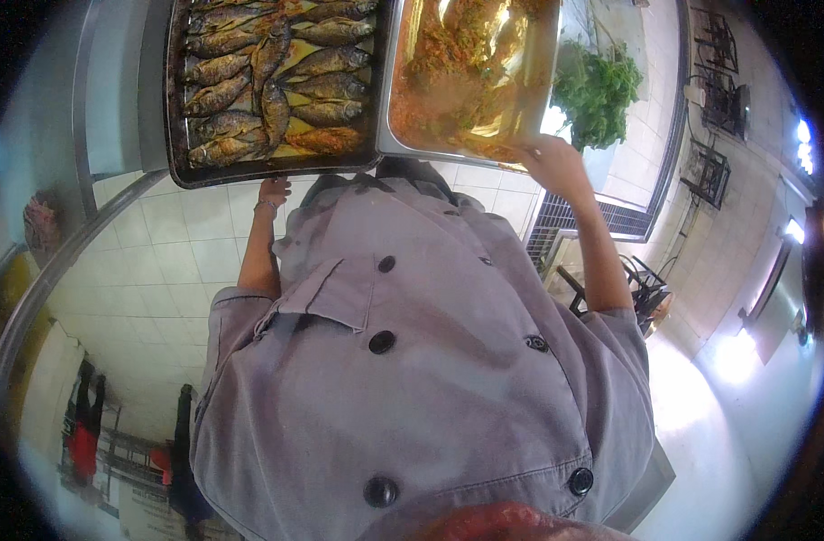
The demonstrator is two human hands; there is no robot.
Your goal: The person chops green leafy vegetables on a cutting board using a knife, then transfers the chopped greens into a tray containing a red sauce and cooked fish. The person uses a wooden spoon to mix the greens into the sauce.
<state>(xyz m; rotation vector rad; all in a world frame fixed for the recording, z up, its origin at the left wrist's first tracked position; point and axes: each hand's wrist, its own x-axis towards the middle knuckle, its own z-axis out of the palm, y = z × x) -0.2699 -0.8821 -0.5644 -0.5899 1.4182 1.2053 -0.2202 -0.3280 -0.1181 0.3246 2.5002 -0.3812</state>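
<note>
A dark baking tray (175, 101) holds rows of whole browned fish (334, 88), with a few laid lengthwise down the middle. The fish (324, 140) at the near right is coated in orange-red mixture. Abutting its right side is a steel pan (383, 128) of chunky orange-red sauce with green bits (445, 74). My right hand (554, 162) is at the pan's near right corner, fingers closed around what looks like a thin utensil handle (496, 143) reaching into the sauce. Just below the tray's near edge is my left hand (274, 193), fingers curled; its grip is unclear.
Leafy green herbs (598, 91) lie right of the pan on a pale surface. A floor grate (557, 216) is below them. Black metal burner stands (706, 172) line the right. A metal rail (80, 243) curves along the left. Several people stand at lower left.
</note>
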